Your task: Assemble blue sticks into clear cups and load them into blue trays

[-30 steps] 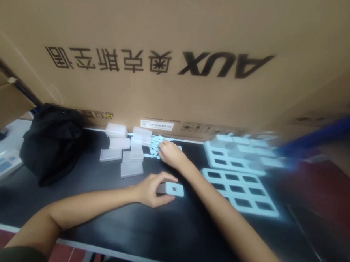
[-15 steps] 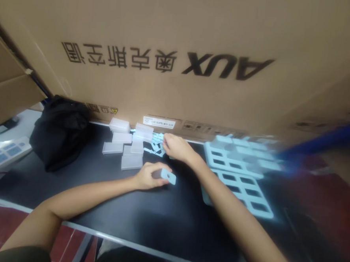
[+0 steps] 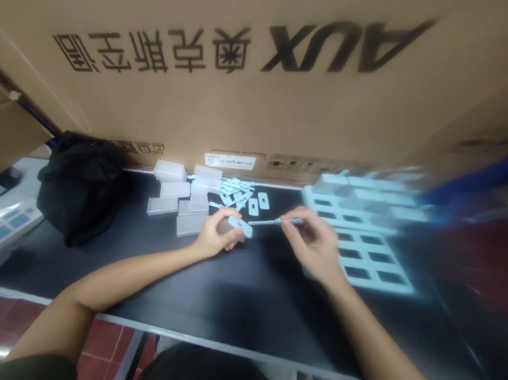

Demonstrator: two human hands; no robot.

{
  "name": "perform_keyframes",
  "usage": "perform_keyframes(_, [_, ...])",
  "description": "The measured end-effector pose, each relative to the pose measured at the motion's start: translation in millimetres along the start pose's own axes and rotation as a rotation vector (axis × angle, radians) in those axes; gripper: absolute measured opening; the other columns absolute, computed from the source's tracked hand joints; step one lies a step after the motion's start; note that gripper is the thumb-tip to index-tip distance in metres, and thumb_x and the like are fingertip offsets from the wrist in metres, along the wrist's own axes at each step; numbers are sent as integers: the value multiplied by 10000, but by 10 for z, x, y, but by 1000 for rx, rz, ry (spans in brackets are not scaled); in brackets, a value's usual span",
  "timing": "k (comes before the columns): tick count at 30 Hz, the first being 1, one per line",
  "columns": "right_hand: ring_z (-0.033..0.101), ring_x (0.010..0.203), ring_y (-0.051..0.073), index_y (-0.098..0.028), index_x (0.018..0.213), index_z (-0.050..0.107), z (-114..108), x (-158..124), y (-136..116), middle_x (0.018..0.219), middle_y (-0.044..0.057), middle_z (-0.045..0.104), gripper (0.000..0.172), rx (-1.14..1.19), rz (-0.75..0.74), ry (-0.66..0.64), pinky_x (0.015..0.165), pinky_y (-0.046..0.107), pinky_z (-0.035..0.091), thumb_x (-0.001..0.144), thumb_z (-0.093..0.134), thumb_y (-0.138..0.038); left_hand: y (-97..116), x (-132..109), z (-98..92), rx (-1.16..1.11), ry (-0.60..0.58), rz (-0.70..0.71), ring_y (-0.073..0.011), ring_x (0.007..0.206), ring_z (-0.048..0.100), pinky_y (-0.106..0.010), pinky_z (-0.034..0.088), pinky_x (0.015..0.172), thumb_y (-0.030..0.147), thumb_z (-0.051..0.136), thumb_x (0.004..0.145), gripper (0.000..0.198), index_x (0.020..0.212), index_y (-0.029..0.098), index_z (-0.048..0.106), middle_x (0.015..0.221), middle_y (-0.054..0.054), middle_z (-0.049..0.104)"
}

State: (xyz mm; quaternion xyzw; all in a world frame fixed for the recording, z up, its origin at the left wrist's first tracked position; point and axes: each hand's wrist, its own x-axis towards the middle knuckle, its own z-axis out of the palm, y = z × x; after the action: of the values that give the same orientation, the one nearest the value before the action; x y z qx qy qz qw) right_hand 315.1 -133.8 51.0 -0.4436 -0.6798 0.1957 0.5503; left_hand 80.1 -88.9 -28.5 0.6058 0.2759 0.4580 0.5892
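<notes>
My left hand (image 3: pixel 217 233) is closed around a small translucent box with a light-blue cap (image 3: pixel 240 226), which has a hole in it. Between the fingertips of my right hand (image 3: pixel 313 239) is a thin light-blue plastic rod (image 3: pixel 266 221); its tip points left and ends close to the cap. I cannot tell whether the tip touches it. Beyond my hands lies a heap of light-blue plastic rods (image 3: pixel 236 192), with loose light-blue caps (image 3: pixel 253 206) at its right side. Several translucent boxes (image 3: pixel 175 190) are grouped left of the heap.
Light-blue trays with rectangular openings (image 3: pixel 376 260) lie at the right, and the rear one holds capped boxes (image 3: pixel 368 195). A black cloth bag (image 3: pixel 79 188) sits at the left. A large cardboard carton (image 3: pixel 241 114) stands along the back of the black table (image 3: pixel 212 302).
My right hand has come away from the heap toward me and right, now with a rod in its fingers. My left hand has turned the capped box slightly toward the rod.
</notes>
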Motion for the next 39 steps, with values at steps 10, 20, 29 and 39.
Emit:
perform_keyframes(10, [575,656,140,-229,932,664,267,-133,-31,775,4,643,142,-39,-61,-197,620,291,471,1032,579,-282,100,-33,12,403,-38,158,-140,664,732,-258,608,701,462,787,915,366,1137,196,666,859,-18,771])
perform_keyframes(20, [601,779,173,-227,1245,617,365,-253,34,1032,66,598,254,-112,54,-169,698,338,543,1030,572,-354,88,-23,4,577,-298,394,-330,1382,621,-523,548,1148,123,619,861,912,1669,233,210,1544,-183,542])
perform_keyframes(29, [668,986,243,-213,1338,544,330,-299,89,1129,99,622,462,-348,-32,-212,857,391,572,961,684,-439,46,-43,20,742,-525,337,-373,1530,481,-550,513,1201,240,643,961,1070,1723,218,-108,1682,-254,370])
perform_keyframes(39, [664,930,336,-147,1311,645,-872,136,642,934,129,671,709,-857,109,320,914,504,521,885,698,-711,131,-18,55,883,-589,367,-327,1479,538,-526,520,1199,343,515,1076,645,1670,180,322,1612,-214,511])
